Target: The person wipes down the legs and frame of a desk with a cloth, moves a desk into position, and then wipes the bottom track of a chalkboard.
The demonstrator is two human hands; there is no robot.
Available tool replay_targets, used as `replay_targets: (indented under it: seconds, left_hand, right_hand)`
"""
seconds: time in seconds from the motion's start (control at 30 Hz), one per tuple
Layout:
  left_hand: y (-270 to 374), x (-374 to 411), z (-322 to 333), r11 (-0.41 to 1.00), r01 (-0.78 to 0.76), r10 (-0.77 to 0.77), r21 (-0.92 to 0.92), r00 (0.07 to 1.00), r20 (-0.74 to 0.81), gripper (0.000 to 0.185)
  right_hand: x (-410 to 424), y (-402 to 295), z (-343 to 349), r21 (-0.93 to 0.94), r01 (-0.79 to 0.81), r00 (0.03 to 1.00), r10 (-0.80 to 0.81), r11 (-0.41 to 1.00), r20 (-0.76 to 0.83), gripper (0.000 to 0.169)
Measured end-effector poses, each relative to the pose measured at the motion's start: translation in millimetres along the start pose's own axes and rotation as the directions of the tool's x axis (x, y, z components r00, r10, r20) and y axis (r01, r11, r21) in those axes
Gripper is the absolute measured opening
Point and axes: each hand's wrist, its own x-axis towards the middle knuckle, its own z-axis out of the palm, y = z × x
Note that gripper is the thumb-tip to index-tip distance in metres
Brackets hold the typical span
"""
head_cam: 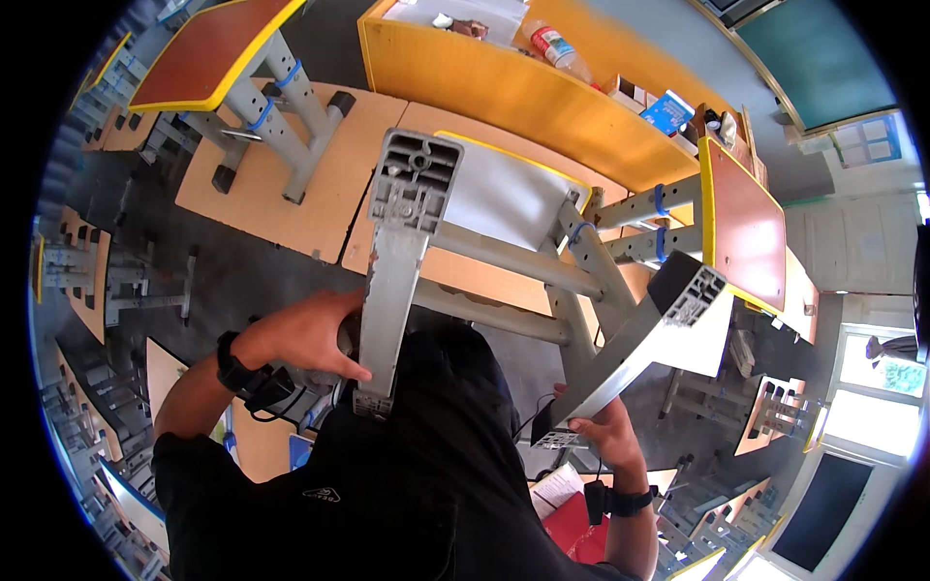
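Note:
A grey metal school stool is tipped in front of me, its feet towards my face and the pale underside of its yellow-edged seat facing me. Around its left foot bar closes my left hand, the thumb on the bar near its lower end. My right hand grips the right foot bar close to its black end cap. The far caps show ribbed undersides, the left one grey, the right one black. Some fingers of both hands are hidden behind the bars.
Behind the stool stand beige desktops and a wooden cabinet with a plastic bottle and blue box. Red-brown stools flank mine at left and right. A red book lies near my right forearm.

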Motion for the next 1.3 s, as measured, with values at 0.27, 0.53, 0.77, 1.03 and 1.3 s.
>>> replay_targets:
  seconds: [0.27,0.53,0.77,1.03,1.3]
  left_hand:
    - [-20.4,0.0,4.2,0.997,-0.015,0.013,-0.082,1.0,-0.025,0.072]
    - [-61.8,17.5,13.7,0.999,0.032,-0.037,-0.037,0.989,-0.143,0.073]
    - [-117.6,24.9,36.8,0.984,0.131,-0.089,0.123,0.949,-0.303,0.054]
    - [-149.5,49.2,78.7,0.992,0.074,-0.019,0.102,0.889,-0.458,0.039]
    - [-209.2,59.4,104.7,0.949,0.161,-0.009,0.272,0.875,-0.484,0.031]
  right_hand:
    - [2.2,8.8,12.6,0.043,0.025,0.999,-0.024,0.999,-0.023,0.051]
    - [57.4,44.0,13.3,-0.032,0.074,0.993,-0.077,0.997,-0.089,0.05]
    - [115.7,87.9,7.0,-0.11,0.079,0.997,-0.078,0.991,0.01,0.049]
    - [149.7,136.7,-13.5,-0.269,-0.008,0.994,-0.023,0.963,-0.109,0.054]
    - [186.4,221.1,-34.8,-0.563,0.182,0.975,-0.222,0.806,-0.004,0.056]
